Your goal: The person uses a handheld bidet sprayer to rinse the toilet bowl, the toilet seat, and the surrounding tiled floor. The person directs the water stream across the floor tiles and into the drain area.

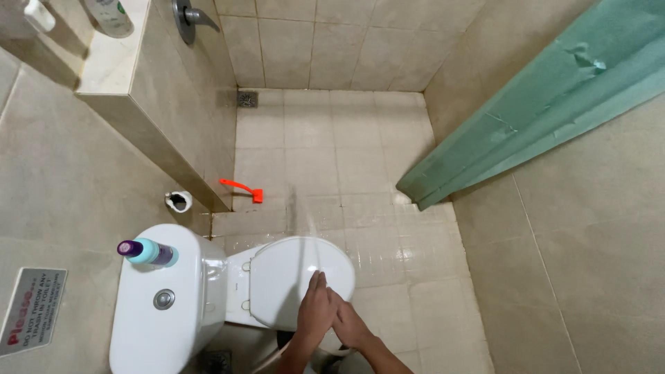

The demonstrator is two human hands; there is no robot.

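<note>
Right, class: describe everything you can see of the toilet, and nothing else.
The toilet is white and glossy, like ceramic, seen from above. Its lid is shut over the bowl. The tank stands against the tiled wall, with a round metal flush button on top and a teal bottle with a purple cap lying beside it. Both hands, left and right, are pressed together over the lid's front edge.

Single head-worn view, looking steeply down from standing height, toilet [277, 284] near at the bottom, tiled floor [332, 152] running far, walls left and right
</note>
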